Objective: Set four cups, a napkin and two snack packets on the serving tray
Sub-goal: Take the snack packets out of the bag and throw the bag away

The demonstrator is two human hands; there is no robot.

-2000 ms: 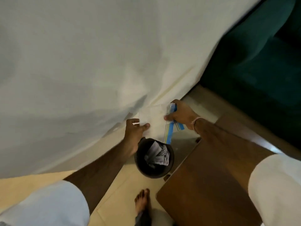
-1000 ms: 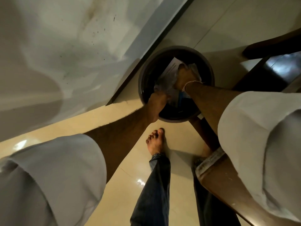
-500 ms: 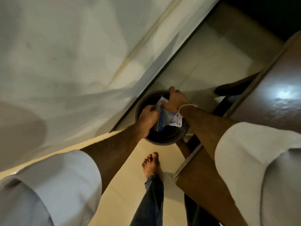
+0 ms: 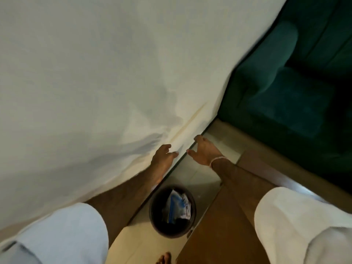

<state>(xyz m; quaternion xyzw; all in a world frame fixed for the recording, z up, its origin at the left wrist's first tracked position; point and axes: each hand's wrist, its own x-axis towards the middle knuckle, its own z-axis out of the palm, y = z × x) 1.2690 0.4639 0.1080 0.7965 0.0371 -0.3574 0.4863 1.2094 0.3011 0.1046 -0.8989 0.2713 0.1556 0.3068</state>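
My left hand (image 4: pixel 162 157) and my right hand (image 4: pixel 204 152) hang side by side above the floor, near the foot of a white wall, both with fingers apart and holding nothing. Below them stands a dark round bin (image 4: pixel 172 211). Inside it lie crumpled white and blue wrappers (image 4: pixel 180 205). No tray, cup, napkin or snack packet shows in this view.
A white wall (image 4: pixel 95 82) fills the left and top. A brown wooden table (image 4: pixel 221 231) stands at lower right, close beside the bin. A green upholstered seat (image 4: pixel 297 88) is at upper right. My bare foot (image 4: pixel 163 259) rests on the pale tiled floor (image 4: pixel 141 242).
Both hands have come up out of the bin, leaving the white and blue wrappers inside it. The view has risen, so the bin now lies below the hands.
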